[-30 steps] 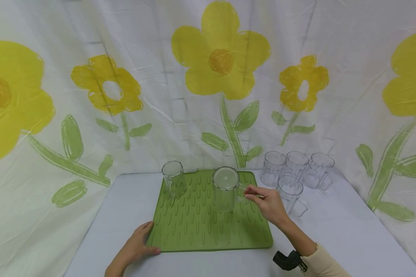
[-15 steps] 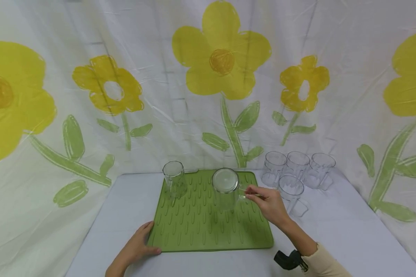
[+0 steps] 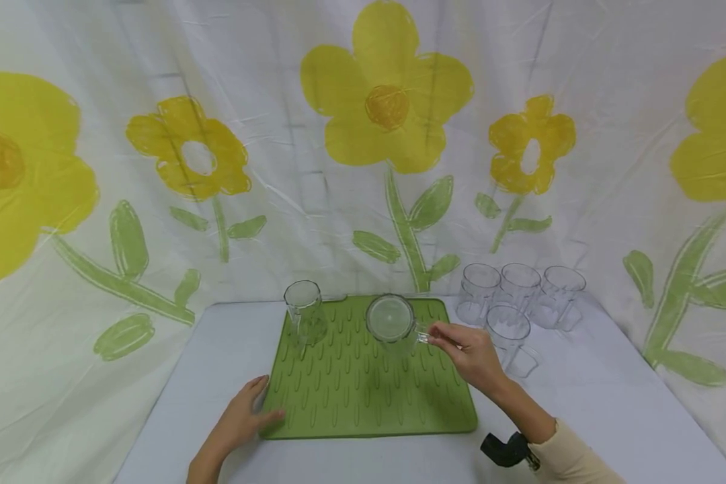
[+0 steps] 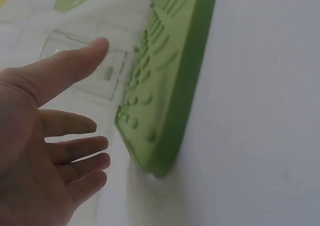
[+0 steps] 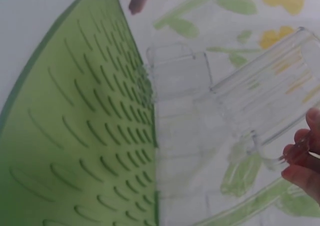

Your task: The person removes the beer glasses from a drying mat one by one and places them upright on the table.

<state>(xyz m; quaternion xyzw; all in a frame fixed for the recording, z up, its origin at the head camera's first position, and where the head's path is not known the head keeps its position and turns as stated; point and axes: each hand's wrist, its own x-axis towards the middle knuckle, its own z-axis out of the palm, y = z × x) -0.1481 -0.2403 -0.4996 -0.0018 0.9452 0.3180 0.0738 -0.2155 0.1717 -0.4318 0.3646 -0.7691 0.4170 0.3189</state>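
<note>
My right hand [image 3: 470, 355] pinches a clear glass mug [image 3: 392, 329] by its handle. The mug hangs tilted over a green ridged drying mat [image 3: 363, 396], one round end facing the head camera. In the right wrist view, fingertips [image 5: 300, 156] curl round the handle, and the mug body [image 5: 270, 85] is raised off the mat. Beside the mat's front left corner is my left hand [image 3: 238, 420]. The left wrist view shows that hand [image 4: 45, 141] apart from the mat edge [image 4: 175, 110], fingers extended and holding nothing. Another glass mug [image 3: 305, 316] stands on the mat's back left corner.
Several more glass mugs [image 3: 508, 329] stand grouped on the white table [image 3: 181, 396], right of the mat. A white curtain [image 3: 278, 222] with yellow flowers hangs behind the table. A black device [image 3: 505, 449] is on the right wrist near the sleeve.
The mug in my right hand has tilted further, its round end turning more towards the head camera. My left hand has come off the mat's edge and shifted slightly up.
</note>
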